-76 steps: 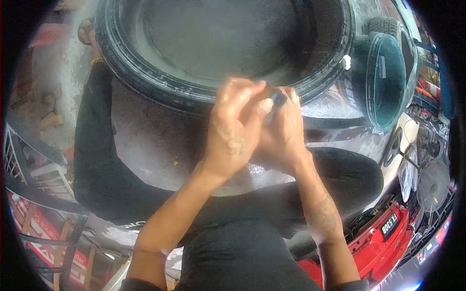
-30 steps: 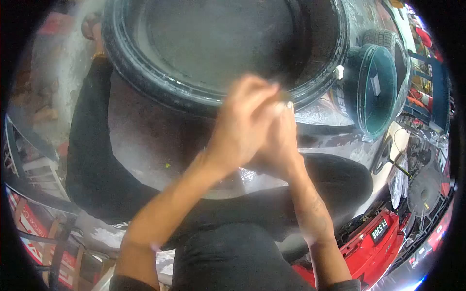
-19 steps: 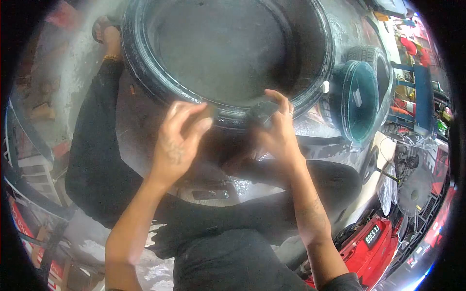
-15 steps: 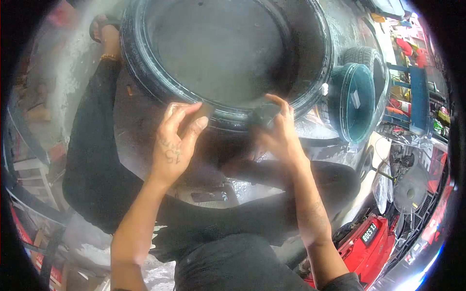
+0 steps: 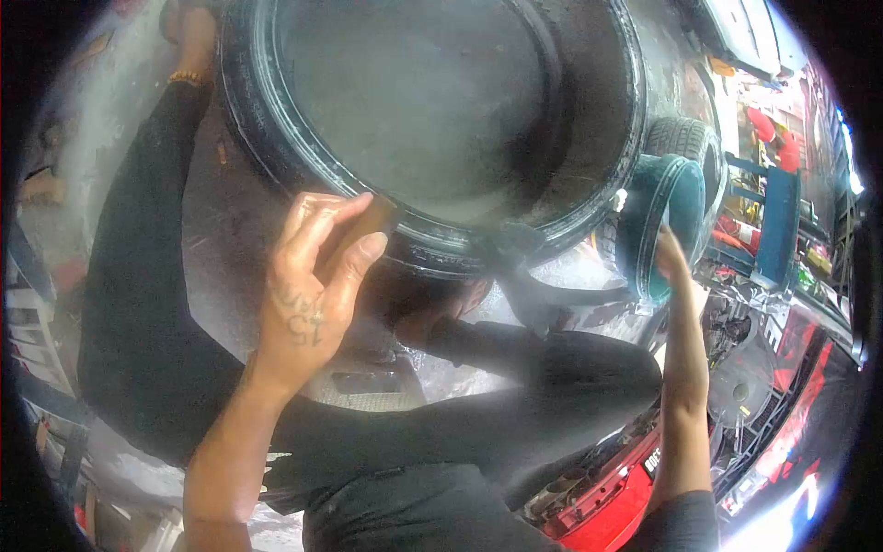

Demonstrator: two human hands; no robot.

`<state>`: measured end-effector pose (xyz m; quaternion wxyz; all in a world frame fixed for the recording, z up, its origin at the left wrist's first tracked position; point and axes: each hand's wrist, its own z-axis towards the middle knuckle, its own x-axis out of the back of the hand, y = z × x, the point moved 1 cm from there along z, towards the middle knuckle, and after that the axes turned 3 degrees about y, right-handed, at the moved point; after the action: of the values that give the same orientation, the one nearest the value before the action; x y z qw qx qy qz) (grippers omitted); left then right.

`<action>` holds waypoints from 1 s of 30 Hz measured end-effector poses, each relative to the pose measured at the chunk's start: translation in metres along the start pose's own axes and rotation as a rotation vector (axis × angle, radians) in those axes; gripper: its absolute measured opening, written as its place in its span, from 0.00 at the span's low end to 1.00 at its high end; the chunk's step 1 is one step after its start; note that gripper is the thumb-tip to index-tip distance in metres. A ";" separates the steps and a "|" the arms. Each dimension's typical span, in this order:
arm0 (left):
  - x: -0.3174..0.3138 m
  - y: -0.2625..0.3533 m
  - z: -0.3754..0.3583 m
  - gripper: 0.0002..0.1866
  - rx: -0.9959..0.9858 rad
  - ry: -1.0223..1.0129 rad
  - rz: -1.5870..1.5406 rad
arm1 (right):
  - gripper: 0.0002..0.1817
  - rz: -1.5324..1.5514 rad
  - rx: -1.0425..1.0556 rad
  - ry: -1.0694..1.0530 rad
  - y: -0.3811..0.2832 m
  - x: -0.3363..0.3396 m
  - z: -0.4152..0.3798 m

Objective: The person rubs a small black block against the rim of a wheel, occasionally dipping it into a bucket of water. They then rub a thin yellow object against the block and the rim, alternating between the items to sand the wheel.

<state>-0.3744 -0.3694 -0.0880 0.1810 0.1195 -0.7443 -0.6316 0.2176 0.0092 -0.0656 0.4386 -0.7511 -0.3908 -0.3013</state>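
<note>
The small dark piece (image 5: 375, 221) I am looking at is in the left hand (image 5: 308, 281), beside the near rim of the large black tyre (image 5: 276, 156). The tyre fills the upper middle of my view and has a white lump (image 5: 619, 199) on its right edge. A dark, blurred shape (image 5: 510, 248) lies over the near right part of the rim, between the two hands. Right of the tyre I see a teal bucket (image 5: 635, 235), with a treaded tyre (image 5: 685, 138) just beyond it. Farther right are a blue frame (image 5: 780, 225) and a round grey fan (image 5: 739, 391); a red car part (image 5: 602, 515) shows at lower right, beyond the bent leg (image 5: 589, 373).

The left fingers are partly curled, thumb opposite fingertips, with the piece pinched between them. The right hand (image 5: 671, 256) is at the bucket's mouth; I cannot tell how far its fingers are open, or whether they hold anything.

The right fingers are small and blurred. The large tyre's far side is cut off at the top, and I cannot make out what the blurred shape is.
</note>
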 end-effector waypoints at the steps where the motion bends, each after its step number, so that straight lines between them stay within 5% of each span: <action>1: -0.002 0.000 0.000 0.19 0.005 0.004 0.001 | 0.23 0.171 -0.086 0.057 0.075 0.011 0.052; 8: -0.007 0.005 0.005 0.20 0.050 0.012 -0.002 | 0.21 0.087 -0.191 -0.275 0.065 0.047 0.026; 9: -0.008 0.005 0.005 0.21 0.055 0.036 -0.019 | 0.15 0.456 -0.084 -0.249 0.011 0.043 -0.018; 11: -0.008 0.005 0.004 0.21 0.067 0.029 -0.043 | 0.19 0.679 0.036 -0.273 -0.067 0.042 -0.070; 14: -0.011 0.007 0.002 0.20 0.086 0.030 -0.074 | 0.29 0.530 0.492 -0.476 -0.159 -0.014 -0.156; 15: -0.010 0.008 0.002 0.20 0.090 0.037 -0.074 | 0.30 0.164 0.682 -0.512 -0.192 -0.034 -0.176; 16: -0.010 0.006 0.002 0.20 0.078 0.036 -0.053 | 0.26 0.160 0.768 -0.566 -0.218 -0.068 -0.198; 18: -0.009 0.004 0.002 0.20 0.057 0.043 -0.045 | 0.24 0.014 0.873 -0.672 -0.247 -0.120 -0.227; 21: -0.005 0.005 0.001 0.19 0.040 0.058 -0.031 | 0.33 -0.411 1.323 -0.745 -0.264 -0.168 -0.235; 30: 0.002 0.011 0.000 0.20 0.051 0.078 -0.098 | 0.40 -0.753 1.210 -0.438 -0.261 -0.161 -0.191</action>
<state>-0.3759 -0.3685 -0.0770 0.1756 0.1847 -0.7459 -0.6153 -0.1082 -0.1323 -0.0002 0.5547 -0.2365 -0.7977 -0.0069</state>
